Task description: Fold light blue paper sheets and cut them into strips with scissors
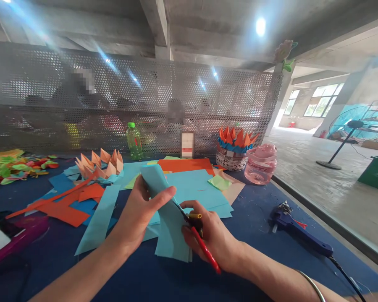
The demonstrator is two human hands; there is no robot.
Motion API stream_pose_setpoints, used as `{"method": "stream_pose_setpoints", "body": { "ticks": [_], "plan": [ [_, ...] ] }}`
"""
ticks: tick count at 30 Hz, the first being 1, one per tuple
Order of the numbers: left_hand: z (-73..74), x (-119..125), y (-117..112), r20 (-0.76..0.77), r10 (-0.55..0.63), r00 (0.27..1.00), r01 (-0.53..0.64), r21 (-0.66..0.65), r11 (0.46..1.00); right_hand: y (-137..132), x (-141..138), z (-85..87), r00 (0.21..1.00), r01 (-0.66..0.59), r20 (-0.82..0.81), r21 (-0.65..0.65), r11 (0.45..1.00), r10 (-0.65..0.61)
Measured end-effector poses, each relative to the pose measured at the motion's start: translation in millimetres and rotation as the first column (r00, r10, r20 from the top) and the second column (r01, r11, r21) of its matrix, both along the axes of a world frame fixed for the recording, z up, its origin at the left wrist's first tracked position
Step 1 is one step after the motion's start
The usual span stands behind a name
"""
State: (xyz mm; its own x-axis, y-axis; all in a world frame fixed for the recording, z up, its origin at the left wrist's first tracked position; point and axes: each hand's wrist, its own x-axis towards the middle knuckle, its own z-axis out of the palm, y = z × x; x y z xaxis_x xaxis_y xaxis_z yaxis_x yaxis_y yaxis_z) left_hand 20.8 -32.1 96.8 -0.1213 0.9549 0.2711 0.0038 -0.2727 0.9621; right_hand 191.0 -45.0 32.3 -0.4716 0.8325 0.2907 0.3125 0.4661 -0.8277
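Left hand (137,218) pinching folded light-blue paper strip (170,235) at frame centre, lifting it above blue table (258,218). Right hand (216,241) gripping red-handled scissors (204,249), blades entering strip's right edge. Seemingly cutting step; next calling for steady strip, straight blade advance.

A light-blue paper sheet (168,228) is standing nearly upright over the desk (255,218), pinched in the left hand (138,216), while red-handled scissors (199,240) in the right hand (214,239) are biting into its right edge.
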Motion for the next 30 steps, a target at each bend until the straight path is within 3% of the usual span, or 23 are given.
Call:
{"method": "stream_pose_setpoints", "body": {
  "ticks": [5,11,14,20,25,30],
  "plan": [
    [-1.8,4,5,0.073,-0.036,0.997,0.040,-0.055,0.998,1,0,0.6,1.000,0.003,-0.003,0.017,1.000,-0.003],
    [-6.8,0,1,-0.014,0.048,0.999,-0.049,-0.056,0.997,-1,-1,-0.4,1.000,0.004,0.024,0.051,0.999,-0.005],
    [-4.1,1,-4,-0.032,0.035,0.999,-0.038,-0.095,0.995,-2,-1,-0.6,0.999,0.016,0.035,0.079,0.997,-0.019],
    [6.3,5,-5,0.060,0.037,0.998,-0.034,-0.041,0.999,-3,-3,0.0,0.999,0.026,0.040,0.053,0.998,-0.028],
    [15.8,5,-4,0.108,-0.014,0.994,0.023,-0.087,0.996,-1,-3,0.7,1.000,0.029,0.003,0.000,1.000,-0.029],
    [-1.7,-6,12,0.279,-0.176,0.944,0.212,-0.106,0.971,1,-1,3.7,0.997,-0.009,-0.080,-0.072,0.997,0.003]
  ]
}}
